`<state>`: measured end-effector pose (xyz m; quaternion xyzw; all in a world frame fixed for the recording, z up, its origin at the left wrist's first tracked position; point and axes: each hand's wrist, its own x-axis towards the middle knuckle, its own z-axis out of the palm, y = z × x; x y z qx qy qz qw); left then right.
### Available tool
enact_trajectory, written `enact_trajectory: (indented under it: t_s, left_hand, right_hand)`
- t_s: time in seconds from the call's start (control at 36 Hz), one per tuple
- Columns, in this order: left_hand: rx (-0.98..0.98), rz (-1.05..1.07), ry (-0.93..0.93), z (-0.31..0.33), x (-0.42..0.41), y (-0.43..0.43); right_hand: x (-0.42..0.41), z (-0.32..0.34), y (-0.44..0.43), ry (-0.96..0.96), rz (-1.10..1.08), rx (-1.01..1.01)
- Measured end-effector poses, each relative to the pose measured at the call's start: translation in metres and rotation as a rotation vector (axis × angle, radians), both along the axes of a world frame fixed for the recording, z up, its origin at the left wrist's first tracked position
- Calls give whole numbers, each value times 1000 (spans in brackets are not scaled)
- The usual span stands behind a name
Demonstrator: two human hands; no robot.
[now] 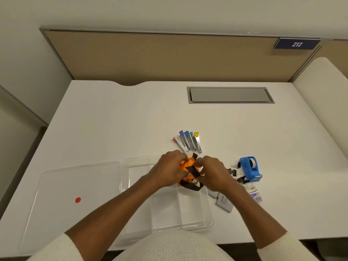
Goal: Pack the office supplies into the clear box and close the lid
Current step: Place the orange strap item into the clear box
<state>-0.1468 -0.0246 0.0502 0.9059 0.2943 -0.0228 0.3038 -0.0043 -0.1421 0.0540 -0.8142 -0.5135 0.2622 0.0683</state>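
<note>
An orange item with black straps (pixel 188 171) is held over the far right part of the clear box (pixel 205 221). My left hand (pixel 168 171) grips its left side and my right hand (pixel 212 173) grips its right side; a black strap loop hangs below. The box is divided into compartments and stands open on the white desk. Its clear lid (pixel 56 185), marked with a red dot, lies flat to the left of it. Several small staplers (pixel 188 141) with coloured ends lie beyond the box.
A blue tape dispenser (pixel 250 168) stands to the right, with black binder clips (pixel 234 171) beside it. A grey card box (pixel 224 202) and small packets (pixel 254 193) lie near my right forearm. A grey cable hatch (pixel 229 95) is set into the desk's back.
</note>
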Motion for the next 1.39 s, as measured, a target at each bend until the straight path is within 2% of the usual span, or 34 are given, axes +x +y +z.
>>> enact_trajectory:
  t_s: [0.11, 0.22, 0.36, 0.42, 0.53, 0.69, 0.83, 0.94, 1.11, 1.25, 1.31, 1.39]
  left_hand:
    - [59, -103, 42, -14, 2, -10]
    - [76, -113, 69, -33, 3, -12]
    - [151, -123, 63, -38, 10, -9]
    - [126, -121, 49, -39, 12, -5]
    - [215, -170, 56, -38, 9, 0]
    - [276, -210, 18, -40, -4, -2]
    - [261, -313, 181, -48, -5, -5]
    - [318, -294, 195, -47, 2, -4]
    - [410, -264, 150, -62, -5, -5]
    - [440, -250, 112, -64, -8, -10]
    - [439, -245, 109, -63, -7, -13]
    - [447, -222, 125, -61, -4, -19]
  right_hand:
    - [-22, -19, -6, -21, 27, 79]
    - [-29, -29, -4, -18, 66, 101]
    - [-18, -21, 7, -21, 96, 71]
    - [-13, -18, 4, -41, 67, 93]
    - [-7, -9, -12, 6, 33, 164]
    - [-11, -22, -33, 12, 272, 133]
    - [-11, -39, -29, 24, 175, 239]
    - [-12, -50, -22, -36, 31, 367]
    - [-23, -64, -10, -213, 204, 258]
    - [-14, -53, -1, -188, 258, 160]
    - [-8, -42, 2, -169, 254, 165]
    - [0, -34, 2, -262, 171, 230]
